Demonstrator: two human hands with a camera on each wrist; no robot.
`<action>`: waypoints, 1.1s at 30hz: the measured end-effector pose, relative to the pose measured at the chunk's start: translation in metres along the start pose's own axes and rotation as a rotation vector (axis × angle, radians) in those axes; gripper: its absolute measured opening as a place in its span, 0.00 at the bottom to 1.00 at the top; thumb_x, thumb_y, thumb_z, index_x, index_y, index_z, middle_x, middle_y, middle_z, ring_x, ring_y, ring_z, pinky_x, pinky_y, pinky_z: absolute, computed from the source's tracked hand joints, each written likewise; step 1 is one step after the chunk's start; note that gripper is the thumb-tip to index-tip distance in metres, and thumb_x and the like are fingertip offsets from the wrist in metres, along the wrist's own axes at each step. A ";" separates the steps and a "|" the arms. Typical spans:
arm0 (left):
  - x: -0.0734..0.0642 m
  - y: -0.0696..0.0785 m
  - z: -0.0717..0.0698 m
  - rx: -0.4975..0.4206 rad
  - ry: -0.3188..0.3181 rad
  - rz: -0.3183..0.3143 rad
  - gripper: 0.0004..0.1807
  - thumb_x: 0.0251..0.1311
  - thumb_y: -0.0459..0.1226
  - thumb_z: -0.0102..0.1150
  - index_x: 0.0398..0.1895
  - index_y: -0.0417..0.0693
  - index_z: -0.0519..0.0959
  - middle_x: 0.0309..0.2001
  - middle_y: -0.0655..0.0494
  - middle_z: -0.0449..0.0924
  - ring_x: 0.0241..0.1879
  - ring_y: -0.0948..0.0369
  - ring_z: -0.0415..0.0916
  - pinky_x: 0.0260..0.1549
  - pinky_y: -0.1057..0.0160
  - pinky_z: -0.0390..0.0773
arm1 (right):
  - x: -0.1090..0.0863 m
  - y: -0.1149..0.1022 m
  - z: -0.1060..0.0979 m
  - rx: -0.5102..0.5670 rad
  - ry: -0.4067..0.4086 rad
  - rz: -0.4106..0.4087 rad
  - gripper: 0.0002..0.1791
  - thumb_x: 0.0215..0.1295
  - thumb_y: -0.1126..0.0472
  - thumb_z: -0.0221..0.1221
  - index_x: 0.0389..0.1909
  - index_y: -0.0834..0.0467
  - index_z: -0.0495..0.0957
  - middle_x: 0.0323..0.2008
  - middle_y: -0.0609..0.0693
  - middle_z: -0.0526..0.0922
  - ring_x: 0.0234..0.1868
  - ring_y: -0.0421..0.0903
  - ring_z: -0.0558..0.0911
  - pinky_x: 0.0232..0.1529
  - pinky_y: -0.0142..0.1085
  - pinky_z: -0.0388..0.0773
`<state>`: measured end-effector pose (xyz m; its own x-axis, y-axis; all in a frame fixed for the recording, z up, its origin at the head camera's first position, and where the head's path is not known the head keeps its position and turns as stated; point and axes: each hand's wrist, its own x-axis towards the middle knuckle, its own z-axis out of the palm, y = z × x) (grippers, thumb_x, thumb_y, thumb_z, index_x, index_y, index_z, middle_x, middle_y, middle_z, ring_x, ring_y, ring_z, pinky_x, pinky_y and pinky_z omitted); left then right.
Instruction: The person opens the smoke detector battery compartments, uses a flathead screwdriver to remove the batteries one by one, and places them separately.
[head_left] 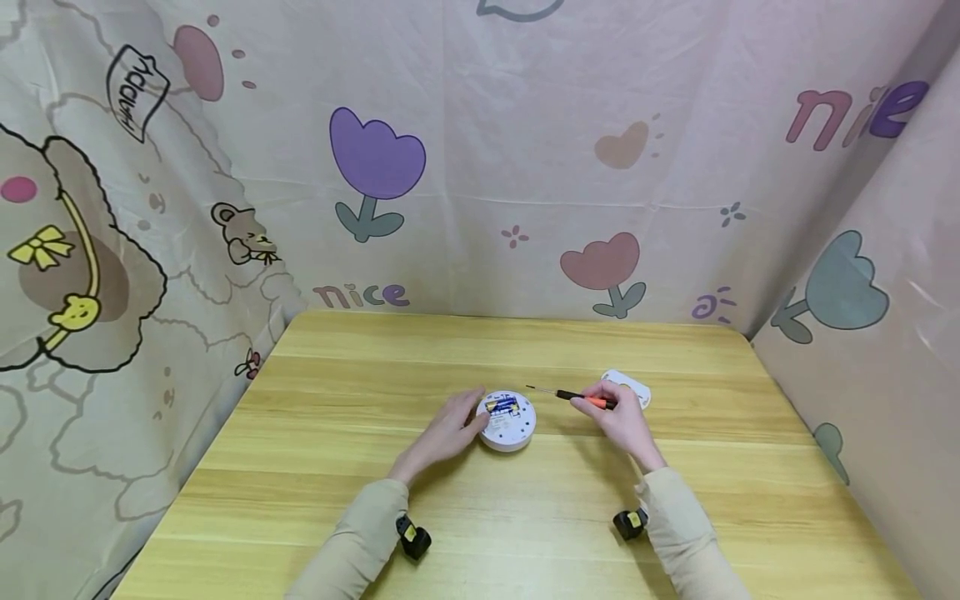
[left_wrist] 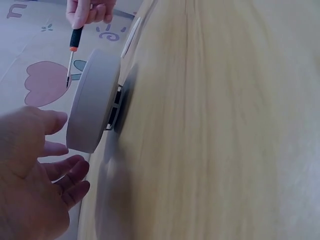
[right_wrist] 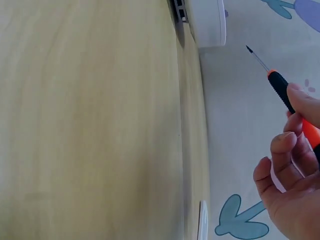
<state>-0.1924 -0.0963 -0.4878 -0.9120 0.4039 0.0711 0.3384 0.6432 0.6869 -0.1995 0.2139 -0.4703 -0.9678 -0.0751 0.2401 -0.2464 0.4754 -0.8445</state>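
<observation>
A round white smoke alarm (head_left: 507, 435) lies on the table with its vented side down. A blue and yellow battery (head_left: 502, 406) shows in its upturned back. My left hand (head_left: 448, 427) is at the alarm's left edge, thumb toward the near side and fingers toward the far side. In the left wrist view, the relaxed fingertips (left_wrist: 60, 120) are right at the rim. My right hand (head_left: 619, 417) holds a small screwdriver (head_left: 567, 395) with a black and orange handle. The screwdriver's thin tip points left, above and to the right of the alarm, apart from it.
A white plate (head_left: 636, 388) lies on the wooden table (head_left: 360, 358) behind my right hand, partly covered by it. Printed curtains (head_left: 480, 183) rise behind the table and along its sides. A black wrist camera (head_left: 413, 538) is on the left sleeve, another black camera (head_left: 630, 523) on the right.
</observation>
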 end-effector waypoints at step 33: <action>0.015 0.007 0.008 -0.011 0.036 -0.022 0.25 0.76 0.41 0.45 0.72 0.40 0.67 0.70 0.39 0.70 0.71 0.43 0.67 0.73 0.42 0.66 | 0.017 -0.055 0.005 -0.001 -0.194 -0.080 0.06 0.68 0.64 0.62 0.31 0.60 0.78 0.22 0.52 0.81 0.19 0.38 0.76 0.19 0.28 0.75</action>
<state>-0.2018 -0.0805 -0.4875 -0.9270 0.3660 0.0817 0.3157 0.6442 0.6966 -0.2027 0.1822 -0.4221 -0.9368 -0.2799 0.2098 -0.3230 0.4620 -0.8259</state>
